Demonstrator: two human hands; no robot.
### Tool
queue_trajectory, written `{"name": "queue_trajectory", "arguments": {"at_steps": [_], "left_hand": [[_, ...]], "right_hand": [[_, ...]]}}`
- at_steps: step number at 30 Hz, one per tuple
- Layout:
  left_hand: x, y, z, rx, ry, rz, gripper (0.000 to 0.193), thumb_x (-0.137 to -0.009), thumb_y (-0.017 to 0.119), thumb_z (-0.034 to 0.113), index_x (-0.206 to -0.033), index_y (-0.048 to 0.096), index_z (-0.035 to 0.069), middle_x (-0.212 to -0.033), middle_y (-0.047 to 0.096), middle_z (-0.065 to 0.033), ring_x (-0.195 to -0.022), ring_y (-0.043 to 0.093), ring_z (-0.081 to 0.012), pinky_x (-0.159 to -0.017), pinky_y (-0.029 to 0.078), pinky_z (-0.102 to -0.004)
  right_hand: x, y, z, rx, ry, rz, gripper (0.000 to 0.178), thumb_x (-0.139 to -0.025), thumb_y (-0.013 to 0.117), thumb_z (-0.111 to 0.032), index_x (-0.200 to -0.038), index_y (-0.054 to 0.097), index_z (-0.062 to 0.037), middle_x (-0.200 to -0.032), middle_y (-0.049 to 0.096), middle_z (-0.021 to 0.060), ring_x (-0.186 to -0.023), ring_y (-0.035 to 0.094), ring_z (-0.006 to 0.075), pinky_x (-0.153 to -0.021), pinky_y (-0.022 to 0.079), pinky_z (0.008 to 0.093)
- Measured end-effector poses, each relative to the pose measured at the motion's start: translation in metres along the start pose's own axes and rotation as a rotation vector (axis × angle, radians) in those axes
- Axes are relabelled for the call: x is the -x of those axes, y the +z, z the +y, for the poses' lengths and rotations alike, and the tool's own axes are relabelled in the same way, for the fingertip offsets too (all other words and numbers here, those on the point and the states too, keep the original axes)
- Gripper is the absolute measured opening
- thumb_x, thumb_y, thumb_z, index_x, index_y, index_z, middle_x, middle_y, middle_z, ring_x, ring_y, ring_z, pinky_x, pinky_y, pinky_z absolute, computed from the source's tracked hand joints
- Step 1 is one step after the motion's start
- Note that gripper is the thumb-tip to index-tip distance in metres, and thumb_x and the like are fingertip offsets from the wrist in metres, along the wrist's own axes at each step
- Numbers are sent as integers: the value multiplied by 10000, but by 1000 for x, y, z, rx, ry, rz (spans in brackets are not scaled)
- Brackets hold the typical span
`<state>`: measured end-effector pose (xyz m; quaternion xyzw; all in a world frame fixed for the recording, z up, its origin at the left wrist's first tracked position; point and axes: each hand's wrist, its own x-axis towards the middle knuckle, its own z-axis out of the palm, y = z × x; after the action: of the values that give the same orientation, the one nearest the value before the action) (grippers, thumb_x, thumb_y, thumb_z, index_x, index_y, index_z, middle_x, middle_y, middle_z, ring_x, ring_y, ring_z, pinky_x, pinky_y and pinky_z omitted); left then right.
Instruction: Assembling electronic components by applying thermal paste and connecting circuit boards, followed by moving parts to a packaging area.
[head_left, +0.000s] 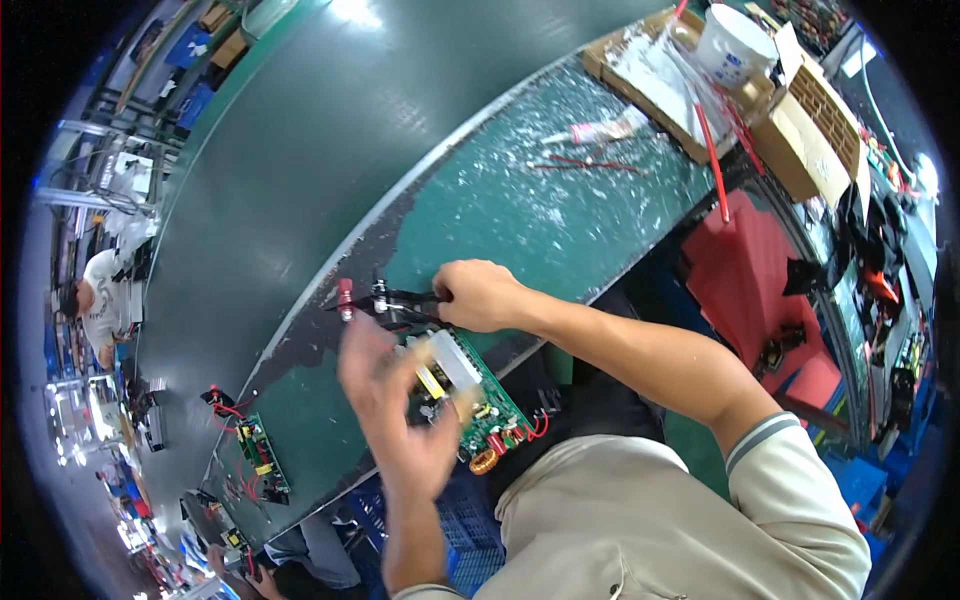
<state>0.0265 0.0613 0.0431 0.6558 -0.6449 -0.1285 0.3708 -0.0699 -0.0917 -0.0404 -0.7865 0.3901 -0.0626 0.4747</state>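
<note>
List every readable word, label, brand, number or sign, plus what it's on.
None I can read.
White bucket: blue printed marks, too small.
Pale tube: pinkish marking, too small.
Green circuit board by the hands: any print is too small or blurred.

Green circuit board (pixel 512 408) with copper-coloured coil (pixel 483 462), green tabletop (pixel 455 215) (flecked with white, dark along one edge), beige shirt (pixel 640 510) with grey sleeve band (pixel 762 437), red sheets (pixel 738 270), blue-marked white bucket (pixel 735 45)

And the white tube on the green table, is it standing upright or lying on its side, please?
Lying on its side: the tube is stretched lengthwise along the green table.
</note>
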Motion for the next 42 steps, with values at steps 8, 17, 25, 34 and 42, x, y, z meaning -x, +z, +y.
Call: {"name": "queue_trajectory", "arguments": {"at_steps": [8, 17, 25, 34, 42], "left_hand": [[133, 64, 45, 2373, -777, -788, 873, -740, 738, 482, -1387, 307, 84, -1352, 342, -174, -951, 562, -260, -645, 541, -313], [133, 91, 41, 1904, -902, -925, 764, -793, 720, 387, -1371, 325, 81, -1312, 436, -103, -997, 546, -200, -821, 459, -304], [85, 30, 14, 1350, 41, -878, 572, -828, 689, 305, -1253, 468, -7, -1287, 458, -108, -1085, 528, -236, -901, 436, -349], [24, -123, -15, 2052, 952, 595, 357, -889, 583, 377, -1059, 549, 64, -1012, 540, -26, -850, 495, -140, -728, 394, -290], [9, -51, -11, 2144, 580, 368, 400, -901, 555, 453, -1079, 587, 96, -1033, 571, 6, -870, 514, -143, -757, 409, -285]], "right_hand": [[-3, 1, -11, 5, -3, -23, 245, -751, 583, -229, -897, 680, -58, -875, 661, 179, -875, 630, 357, -764, 497, 439], [-1, 0, -4, 15, -17, -3, 263, -736, 595, -244, -905, 683, -63, -885, 662, 186, -883, 629, 361, -776, 498, 435], [-6, 7, -3, 27, -41, 8, 269, -730, 617, -235, -935, 685, -76, -927, 670, 169, -924, 633, 341, -794, 498, 421], [-12, 11, 4, 40, -71, 46, 244, -733, 631, -230, -881, 674, -41, -796, 658, 165, -774, 636, 317, -719, 483, 400], [-12, 5, 1, 21, -44, -20, 277, -743, 619, -259, -929, 695, -69, -892, 669, 182, -881, 641, 341, -789, 499, 415]]}}
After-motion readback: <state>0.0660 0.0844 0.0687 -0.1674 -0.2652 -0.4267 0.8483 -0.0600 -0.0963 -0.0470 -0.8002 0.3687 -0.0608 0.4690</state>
